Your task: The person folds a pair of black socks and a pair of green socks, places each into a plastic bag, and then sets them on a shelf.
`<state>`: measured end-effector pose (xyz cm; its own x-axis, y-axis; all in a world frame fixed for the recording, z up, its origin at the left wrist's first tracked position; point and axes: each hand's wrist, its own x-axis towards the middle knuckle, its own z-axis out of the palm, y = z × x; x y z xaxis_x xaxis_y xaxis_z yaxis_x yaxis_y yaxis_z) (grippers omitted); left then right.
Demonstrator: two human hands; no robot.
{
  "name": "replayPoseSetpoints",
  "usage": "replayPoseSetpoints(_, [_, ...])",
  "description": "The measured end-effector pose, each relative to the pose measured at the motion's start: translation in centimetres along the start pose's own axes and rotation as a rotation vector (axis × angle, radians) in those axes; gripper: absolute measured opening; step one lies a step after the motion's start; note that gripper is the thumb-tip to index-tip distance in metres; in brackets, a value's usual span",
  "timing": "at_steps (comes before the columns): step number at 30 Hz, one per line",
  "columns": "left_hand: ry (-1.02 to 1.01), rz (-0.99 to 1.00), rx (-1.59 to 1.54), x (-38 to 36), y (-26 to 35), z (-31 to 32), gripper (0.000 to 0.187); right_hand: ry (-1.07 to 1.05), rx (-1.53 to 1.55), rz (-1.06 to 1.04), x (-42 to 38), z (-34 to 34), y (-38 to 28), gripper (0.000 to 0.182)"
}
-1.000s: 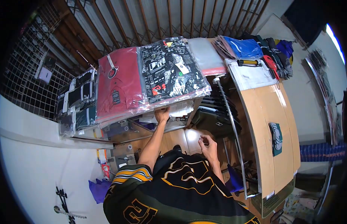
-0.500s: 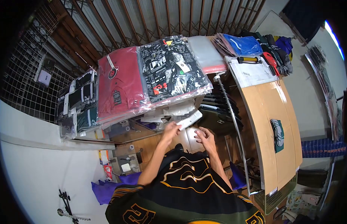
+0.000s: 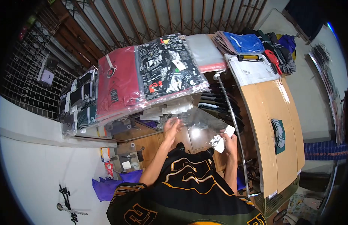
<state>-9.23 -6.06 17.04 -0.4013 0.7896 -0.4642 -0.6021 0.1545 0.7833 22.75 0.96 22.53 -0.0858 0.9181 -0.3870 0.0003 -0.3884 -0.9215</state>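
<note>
My right hand (image 3: pixel 231 143) is closed on a white piece (image 3: pixel 219 144) that looks like paper or a label, with a crumpled, shiny lower part; another white portion sticks up above the fingers. My left hand (image 3: pixel 172 130) is raised to the left of it, its fingers smeared by motion, so what they hold, if anything, is not clear. Both hands are in front of the shelf, above the tiled floor. Just beyond my left hand, white papers or packets (image 3: pixel 176 108) lie under the top of the shelf.
On the shelf top lie a bagged red shirt (image 3: pixel 123 82), a bagged black patterned garment (image 3: pixel 170 67) and clear plastic bags (image 3: pixel 206 50). A metal rail (image 3: pixel 231 103) runs beside the cardboard-topped table (image 3: pixel 262 123), which bears a folded green-and-white cloth item (image 3: pixel 279 135).
The white piece was in my left hand and is now in my right. My right hand has moved to the right, away from the left, and the piece has opened out.
</note>
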Motion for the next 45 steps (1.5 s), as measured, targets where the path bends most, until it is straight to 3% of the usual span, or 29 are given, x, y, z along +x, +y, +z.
replayPoseSetpoints(5, [-0.131, 0.023, 0.118, -1.3, 3.0, 5.9, 0.027, 0.099, 0.094, -0.042, -0.6, -6.9, -2.0, 0.023])
replayPoseSetpoints(14, [-0.52, 0.034, 0.379, -1.9, 2.6, 17.6, 0.026, 0.237, 0.209, -0.149, -0.4, -18.3, -5.5, 0.017])
replayPoseSetpoints(20, [-0.648, -0.099, 0.514, -2.2, 0.8, 26.8, 0.027, 0.306, 0.239, -0.215, -0.8, -27.8, -6.7, 0.015])
replayPoseSetpoints(28, [-0.891, -0.112, 0.592, -4.2, -0.8, 35.4, 0.033, 0.392, 0.213, -0.312, -3.2, -32.6, -9.2, 0.028])
replayPoseSetpoints(30, [-0.903, -0.068, 0.65, -4.3, -0.9, 37.3, 0.038, 0.457, 0.322, -0.328, -2.5, -34.1, -7.7, 0.038])
replayPoseSetpoints(32, [-0.852, 0.015, 0.654, -3.2, -1.3, 38.8, 0.039, 0.617, 0.458, -0.308, -2.5, -34.4, -8.4, 0.04])
replayPoseSetpoints(33, [-0.792, 0.083, 0.648, -2.6, -1.2, 39.7, 0.039, 0.718, 0.308, -0.251, -2.4, -35.0, -8.4, 0.047])
replayPoseSetpoints(36, [-0.685, 0.422, 0.69, -3.0, 0.4, 43.2, 0.035, 1.047, -0.262, -0.414, -1.3, -34.1, -6.7, 0.047])
replayPoseSetpoints(38, [-0.672, 0.825, 0.645, -3.7, 0.6, 45.7, 0.033, 0.991, -0.541, -0.485, -1.9, -33.4, -6.5, 0.059])
replayPoseSetpoints(39, [-0.678, 0.856, 0.717, -5.0, 1.4, 47.0, 0.032, 0.963, -0.627, -0.509, -1.8, -32.6, -6.6, 0.062])
replayPoseSetpoints(42, [-0.745, 1.35, 0.929, -5.5, 0.1, 49.0, 0.036, 0.873, -0.8, -0.467, -1.5, -30.8, -7.2, 0.071])
replayPoseSetpoints(45, [-0.952, 1.276, 0.96, -5.0, -4.4, 49.3, 0.044, 0.801, -0.887, -0.435, -0.5, -30.6, -7.4, 0.076])
